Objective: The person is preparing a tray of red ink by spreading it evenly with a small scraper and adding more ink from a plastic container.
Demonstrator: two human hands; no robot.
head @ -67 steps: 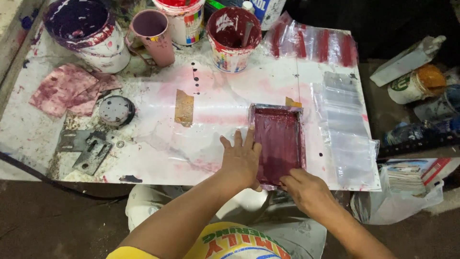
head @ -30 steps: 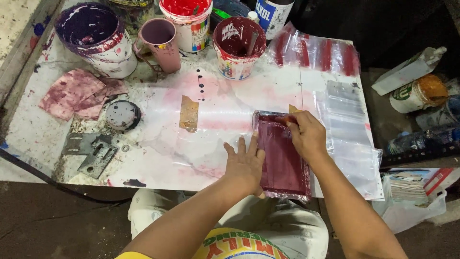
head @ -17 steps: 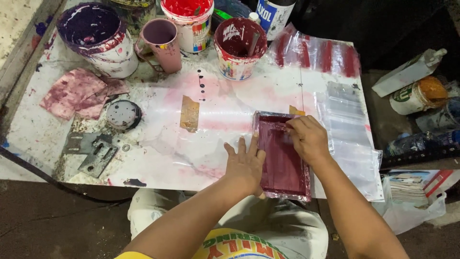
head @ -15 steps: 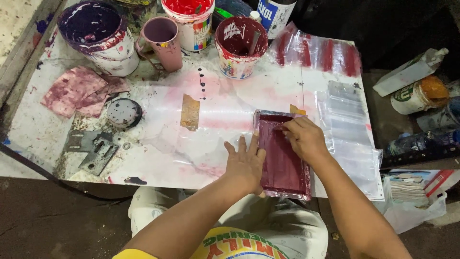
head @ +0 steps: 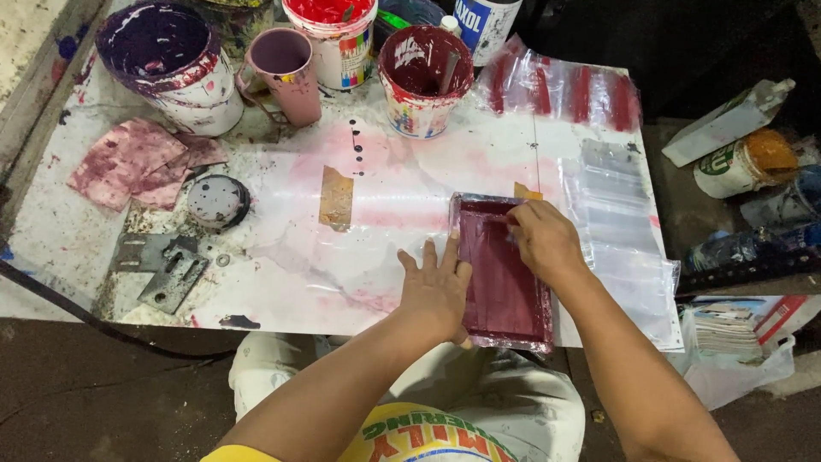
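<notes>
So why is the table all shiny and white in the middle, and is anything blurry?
Head view: light from above bounces off the glossy plastic on the table, leaving pale glare beside the left hand; the clear bags glint too. The right hand on the dark red sheet looks sharp, with no motion blur. The floor and the right edge sit in deep shadow.
</notes>
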